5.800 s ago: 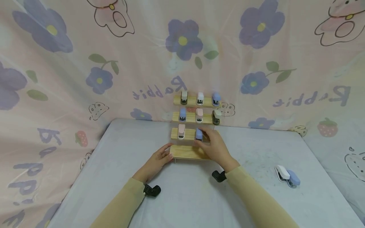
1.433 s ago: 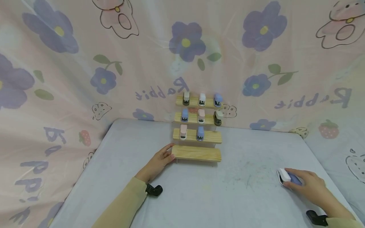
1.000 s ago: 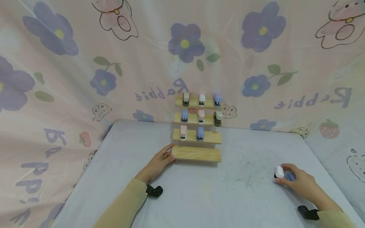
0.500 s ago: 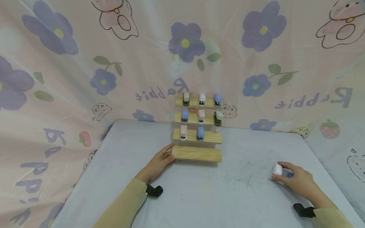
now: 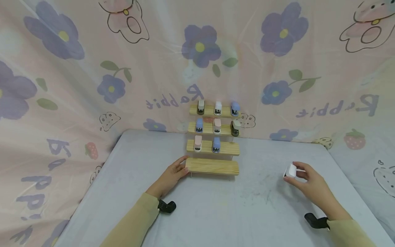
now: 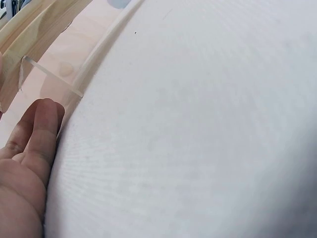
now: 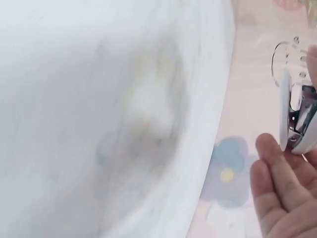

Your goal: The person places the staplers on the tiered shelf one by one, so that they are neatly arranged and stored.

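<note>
My right hand (image 5: 318, 188) holds a small white mini stapler (image 5: 290, 170) above the right side of the table. In the right wrist view, that stapler's metal inside (image 7: 303, 116) shows side-on between the fingers. My left hand (image 5: 169, 176) grips the left end of the bottom plank (image 5: 213, 166) of a four-tier wooden display rack. The left wrist view shows several of its fingers (image 6: 42, 134) beside the clear support (image 6: 54, 77). Three staplers stand on each of the top two tiers. The third tier bears a pink stapler (image 5: 198, 143) at left and a blue stapler (image 5: 216, 144) mid-plank.
A white cloth (image 5: 247, 212) covers the table, with grey smudges right of the rack. Behind it hangs a pink flowered curtain (image 5: 166, 61). The loose blue stapler seen earlier at right is out of sight, perhaps behind my right hand.
My right hand let go of the blue stapler on the third tier, went to the right, took the white stapler and lifted it leftward. The left hand stays at the rack.
</note>
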Demonstrator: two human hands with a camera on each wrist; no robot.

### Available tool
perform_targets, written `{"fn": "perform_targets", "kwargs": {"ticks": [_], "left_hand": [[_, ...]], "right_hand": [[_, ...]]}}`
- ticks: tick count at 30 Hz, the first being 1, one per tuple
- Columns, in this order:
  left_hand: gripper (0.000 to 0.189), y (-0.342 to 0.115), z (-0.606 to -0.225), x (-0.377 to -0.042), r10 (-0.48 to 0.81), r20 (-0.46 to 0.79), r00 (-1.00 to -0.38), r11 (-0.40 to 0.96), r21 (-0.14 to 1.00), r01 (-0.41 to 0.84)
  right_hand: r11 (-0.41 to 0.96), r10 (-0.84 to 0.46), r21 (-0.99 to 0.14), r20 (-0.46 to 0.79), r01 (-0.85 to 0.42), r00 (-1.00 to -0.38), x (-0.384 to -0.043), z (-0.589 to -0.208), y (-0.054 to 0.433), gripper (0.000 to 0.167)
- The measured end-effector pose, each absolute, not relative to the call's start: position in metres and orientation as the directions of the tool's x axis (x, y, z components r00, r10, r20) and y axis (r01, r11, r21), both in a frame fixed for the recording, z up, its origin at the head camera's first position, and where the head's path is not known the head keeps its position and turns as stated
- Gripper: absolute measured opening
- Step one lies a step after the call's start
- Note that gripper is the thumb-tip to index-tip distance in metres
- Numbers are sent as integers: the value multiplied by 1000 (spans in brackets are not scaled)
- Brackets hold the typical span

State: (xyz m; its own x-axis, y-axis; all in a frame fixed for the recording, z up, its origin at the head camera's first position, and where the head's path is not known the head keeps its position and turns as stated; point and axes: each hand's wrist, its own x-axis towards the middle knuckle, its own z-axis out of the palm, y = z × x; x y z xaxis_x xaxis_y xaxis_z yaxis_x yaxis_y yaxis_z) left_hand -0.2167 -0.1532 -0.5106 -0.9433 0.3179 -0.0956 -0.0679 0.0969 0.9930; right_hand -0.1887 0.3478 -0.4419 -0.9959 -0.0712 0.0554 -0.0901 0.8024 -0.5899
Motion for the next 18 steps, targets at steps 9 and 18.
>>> {"fn": "perform_targets", "kwargs": {"ticks": [9, 18], "left_hand": [[60, -153, -513, -218, 318, -87, -944, 78, 995, -65], [61, -154, -513, -219, 315, -97, -944, 80, 994, -76]], "right_hand": [[767, -96, -626, 106, -141, -990, -195, -436, 320, 84], [732, -118, -658, 137, -180, -983, -205, -437, 293, 82]]}}
